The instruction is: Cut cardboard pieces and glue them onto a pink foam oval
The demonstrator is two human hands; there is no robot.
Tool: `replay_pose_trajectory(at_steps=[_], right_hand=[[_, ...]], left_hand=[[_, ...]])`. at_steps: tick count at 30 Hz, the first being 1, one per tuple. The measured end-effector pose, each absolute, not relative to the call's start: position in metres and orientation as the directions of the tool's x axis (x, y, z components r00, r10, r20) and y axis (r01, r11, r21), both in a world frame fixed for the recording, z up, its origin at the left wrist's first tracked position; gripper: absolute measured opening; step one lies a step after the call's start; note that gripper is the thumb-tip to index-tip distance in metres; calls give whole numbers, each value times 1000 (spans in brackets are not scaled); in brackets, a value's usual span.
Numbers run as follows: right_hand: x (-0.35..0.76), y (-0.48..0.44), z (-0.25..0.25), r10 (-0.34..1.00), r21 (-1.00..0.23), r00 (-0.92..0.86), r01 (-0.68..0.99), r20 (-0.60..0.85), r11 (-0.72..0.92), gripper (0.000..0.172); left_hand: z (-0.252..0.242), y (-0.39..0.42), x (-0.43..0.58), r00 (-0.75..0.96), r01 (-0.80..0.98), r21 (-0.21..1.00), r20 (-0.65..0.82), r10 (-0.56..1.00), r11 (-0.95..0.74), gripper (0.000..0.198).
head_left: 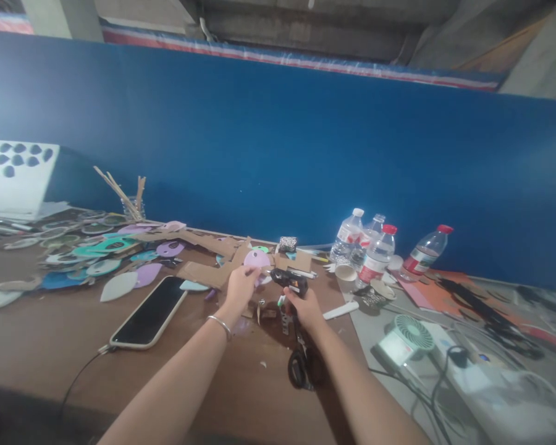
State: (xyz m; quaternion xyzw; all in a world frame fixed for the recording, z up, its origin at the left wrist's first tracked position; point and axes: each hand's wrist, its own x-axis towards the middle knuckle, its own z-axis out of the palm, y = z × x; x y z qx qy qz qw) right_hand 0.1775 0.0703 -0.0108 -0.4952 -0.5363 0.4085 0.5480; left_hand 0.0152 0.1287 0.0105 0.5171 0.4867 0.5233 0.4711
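My left hand, with a silver bangle on the wrist, pinches a light purple cut-out piece at its lower edge. The piece stands up in front of brown cardboard cut-outs. My right hand is wrapped round the grip of a black glue gun. Its nozzle points left, close to the purple piece and my left fingertips; whether they touch I cannot tell. Below the right hand lie black-handled scissors, partly in the arm's shadow. Small scraps lie between the hands.
A phone on a cable lies left of my forearm. Many coloured leaf-shaped cut-outs cover the back left, near a jar of sticks. Several bottles, a small fan and a power strip stand right. A blue partition rises behind.
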Motion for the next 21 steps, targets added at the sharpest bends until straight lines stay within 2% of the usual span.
replay_pose_trajectory(at_steps=[7,21], right_hand=[[176,67,-4,979,-980,119,125,166,152,37],[174,66,-3,979,-977,138,173,149,125,33]], left_hand=[[15,125,16,-28,106,986,134,991,-130,23],[11,129,13,-14,249,953,180,984,-171,31]])
